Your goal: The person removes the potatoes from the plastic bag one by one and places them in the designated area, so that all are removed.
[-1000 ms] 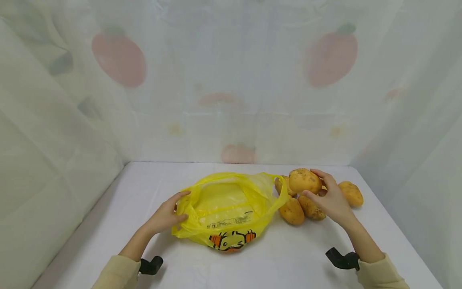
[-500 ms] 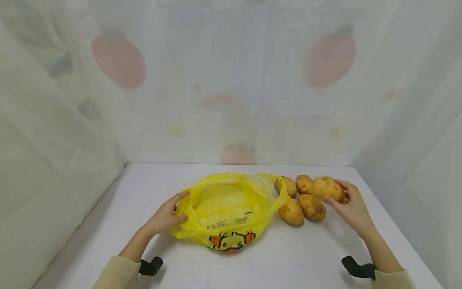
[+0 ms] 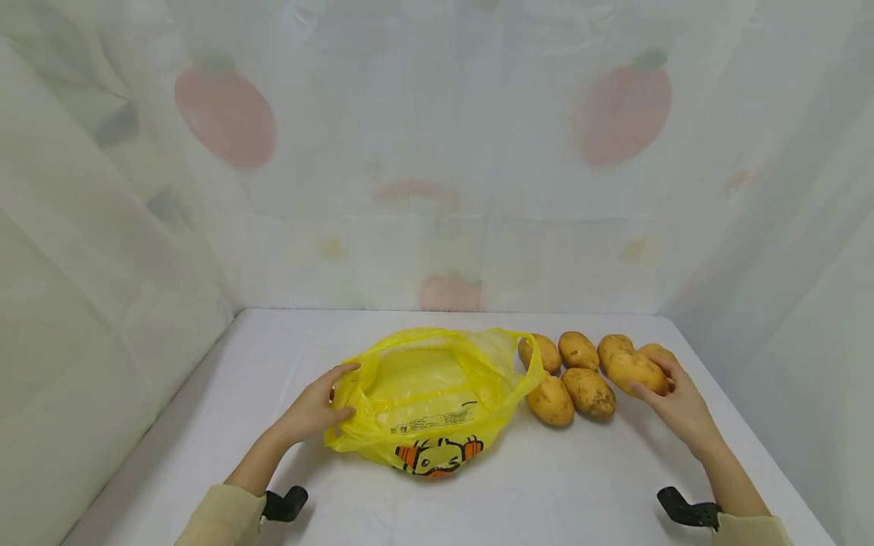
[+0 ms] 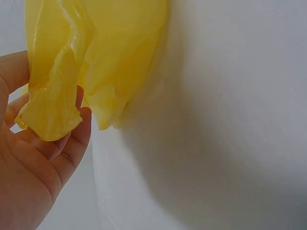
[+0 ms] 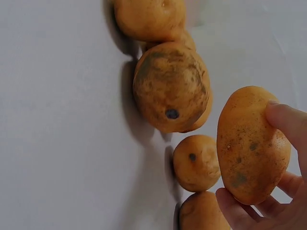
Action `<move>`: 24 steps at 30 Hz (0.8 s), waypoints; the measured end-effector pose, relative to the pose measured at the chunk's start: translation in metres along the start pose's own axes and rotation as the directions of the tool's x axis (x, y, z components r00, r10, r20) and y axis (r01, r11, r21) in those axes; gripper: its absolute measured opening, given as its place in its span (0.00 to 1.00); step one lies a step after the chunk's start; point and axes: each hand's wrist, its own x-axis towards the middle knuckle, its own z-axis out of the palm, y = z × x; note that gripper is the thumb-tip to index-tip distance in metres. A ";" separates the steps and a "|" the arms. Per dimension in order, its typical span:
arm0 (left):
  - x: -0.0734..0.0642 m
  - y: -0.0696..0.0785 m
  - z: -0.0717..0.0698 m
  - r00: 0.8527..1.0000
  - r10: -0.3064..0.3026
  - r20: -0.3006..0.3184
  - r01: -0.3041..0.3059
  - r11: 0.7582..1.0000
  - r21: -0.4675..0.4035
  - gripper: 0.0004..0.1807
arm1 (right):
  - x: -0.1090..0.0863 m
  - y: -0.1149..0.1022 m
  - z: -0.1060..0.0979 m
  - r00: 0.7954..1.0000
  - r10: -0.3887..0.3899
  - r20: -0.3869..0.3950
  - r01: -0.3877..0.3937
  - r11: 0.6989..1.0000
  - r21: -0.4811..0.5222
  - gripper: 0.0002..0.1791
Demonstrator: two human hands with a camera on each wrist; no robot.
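A yellow plastic bag with a printed cartoon face lies on the white table, its mouth spread wide. My left hand holds the bag's left side, the thumb at the front and the fingers further back. In the left wrist view a gathered end of the bag sits between thumb and fingers. My right hand grips a potato between thumb and fingers, over the right end of the potato group. Several other potatoes lie right of the bag; one is partly hidden behind the right hand.
White curtains with faded fruit prints enclose the table at the back and sides. The bag's right handle overlaps the nearest potatoes. A black wrist mount sticks out from each sleeve.
My right hand has moved right and slightly nearer with its potato, from over the middle of the group to its right end. My left hand and the bag stay in place.
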 end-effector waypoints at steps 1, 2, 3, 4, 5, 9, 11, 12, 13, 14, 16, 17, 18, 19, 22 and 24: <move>0.000 0.000 0.000 1.000 0.000 -0.001 0.000 1.000 0.001 0.39 | 0.000 0.002 0.000 1.000 0.015 0.006 -0.015 1.000 -0.002 0.44; 0.000 0.000 0.000 1.000 0.000 -0.001 0.000 1.000 0.001 0.38 | 0.000 0.004 0.000 1.000 0.026 0.014 -0.026 1.000 -0.004 0.45; 0.000 0.000 0.000 1.000 -0.002 -0.001 0.002 1.000 0.001 0.38 | 0.000 0.006 -0.001 0.999 0.035 0.020 -0.035 0.999 0.000 0.45; 0.000 0.000 -0.001 1.000 -0.003 -0.001 0.003 1.000 0.001 0.38 | -0.001 0.007 -0.001 0.999 0.046 0.027 -0.046 0.999 -0.003 0.45; 0.000 0.000 -0.001 1.000 -0.005 -0.001 0.005 1.000 0.002 0.39 | -0.001 0.009 -0.002 0.998 0.052 0.031 -0.052 0.999 -0.005 0.45; 0.000 0.000 -0.002 1.000 -0.004 0.003 0.004 1.000 0.004 0.39 | -0.001 0.014 -0.004 0.996 0.070 0.054 -0.069 0.997 -0.022 0.46; 0.000 0.000 -0.002 1.000 0.000 0.002 0.000 1.000 0.005 0.39 | -0.002 0.016 -0.003 0.994 0.080 0.069 -0.078 0.997 -0.026 0.47; 0.000 0.000 -0.002 1.000 0.002 0.001 -0.002 1.000 0.005 0.38 | -0.002 0.017 -0.003 0.993 0.086 0.077 -0.084 0.996 -0.029 0.47; 0.000 0.000 -0.002 1.000 0.003 -0.001 -0.003 1.000 0.003 0.38 | -0.002 0.018 -0.003 0.992 0.091 0.083 -0.088 0.996 -0.031 0.47; 0.000 0.000 -0.002 1.000 0.004 0.000 -0.004 1.000 0.003 0.38 | -0.003 0.018 -0.003 0.991 0.096 0.089 -0.094 0.995 -0.029 0.47; 0.000 0.001 -0.002 1.000 0.007 0.000 -0.007 1.000 0.002 0.38 | -0.003 0.019 -0.002 0.990 0.104 0.093 -0.101 0.994 -0.032 0.47; 0.000 0.001 -0.002 1.000 0.007 0.000 -0.007 1.000 0.001 0.38 | -0.003 0.020 -0.002 0.990 0.107 0.094 -0.104 0.994 -0.036 0.47; 0.001 0.001 -0.002 1.000 0.007 0.002 -0.007 1.000 0.000 0.38 | -0.003 0.020 -0.002 0.989 0.112 0.094 -0.109 0.993 -0.041 0.47; 0.001 0.001 -0.002 1.000 0.006 0.003 -0.006 1.000 -0.003 0.38 | -0.003 0.021 -0.001 0.989 0.117 0.095 -0.113 0.993 -0.044 0.48; 0.001 0.002 -0.002 1.000 0.006 0.003 -0.006 1.000 -0.007 0.38 | -0.002 0.024 0.000 0.986 0.133 0.096 -0.128 0.990 -0.058 0.48; 0.001 0.002 -0.001 1.000 0.005 0.003 -0.005 1.000 -0.008 0.38 | -0.001 0.025 0.001 0.984 0.146 0.100 -0.139 0.988 -0.070 0.48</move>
